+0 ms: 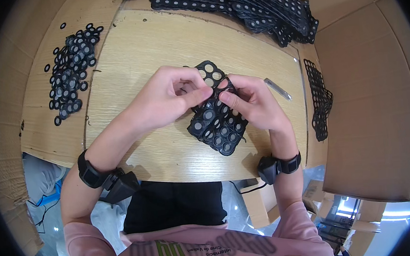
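Black perforated sheet (217, 127) with round grey-centred discs: held at mid wooden table (136, 47), folded or bent at its middle. Left hand (173, 96): thumb and fingertips pinching sheet near the bend. Right hand (256, 102): pinching sheet opposite, thumb on top. Metal strip (277, 89) just beside right hand. Farther out: black lattice (319, 102) right, loose rings (72, 61) left, stacked black sheets (253, 8) at far edge
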{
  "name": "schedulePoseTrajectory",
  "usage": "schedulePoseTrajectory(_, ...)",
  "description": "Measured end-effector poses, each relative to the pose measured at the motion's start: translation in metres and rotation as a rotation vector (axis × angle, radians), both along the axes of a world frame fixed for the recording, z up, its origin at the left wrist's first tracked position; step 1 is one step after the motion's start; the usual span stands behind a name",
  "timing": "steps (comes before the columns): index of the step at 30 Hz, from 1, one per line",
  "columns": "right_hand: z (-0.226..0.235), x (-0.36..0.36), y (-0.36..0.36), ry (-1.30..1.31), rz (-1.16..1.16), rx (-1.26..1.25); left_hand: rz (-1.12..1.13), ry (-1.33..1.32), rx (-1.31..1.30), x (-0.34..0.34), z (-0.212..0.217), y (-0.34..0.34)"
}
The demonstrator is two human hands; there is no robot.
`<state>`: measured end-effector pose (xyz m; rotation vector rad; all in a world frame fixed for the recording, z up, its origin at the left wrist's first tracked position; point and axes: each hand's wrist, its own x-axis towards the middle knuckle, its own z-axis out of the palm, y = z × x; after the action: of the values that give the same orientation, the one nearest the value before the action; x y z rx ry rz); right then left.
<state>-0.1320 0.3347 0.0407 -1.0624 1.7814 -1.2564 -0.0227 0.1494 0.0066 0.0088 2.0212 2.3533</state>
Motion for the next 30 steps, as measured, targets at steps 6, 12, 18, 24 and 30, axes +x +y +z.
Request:
schedulePoseTrajectory(6, -0.004, -0.008, 0.003, -0.059, -0.005, -0.021, 0.113, 0.049, -0.059, -0.002, -0.002, -0.004)
schedulePoseTrajectory(12, -0.005, -0.023, 0.01, -0.049, -0.048, 0.043, 0.668, 0.112, -0.417, 0.0, 0.009, -0.061)
schedulePoseTrajectory(18, -0.015, -0.029, 0.007, -0.149, -0.148, 0.03, 1.342, -0.014, -1.047, 0.031, 0.014, -0.132)
schedulePoseTrajectory(24, -0.012, -0.031, 0.008, -0.389, -0.246, 0.103, 1.407, -0.132, -1.704, 0.038, 0.0, -0.149)
schedulePoseTrajectory(30, -0.003, -0.022, 0.007, -0.37, -0.237, 0.107, 0.854, 0.419, -0.828, 0.008, 0.016, -0.077)
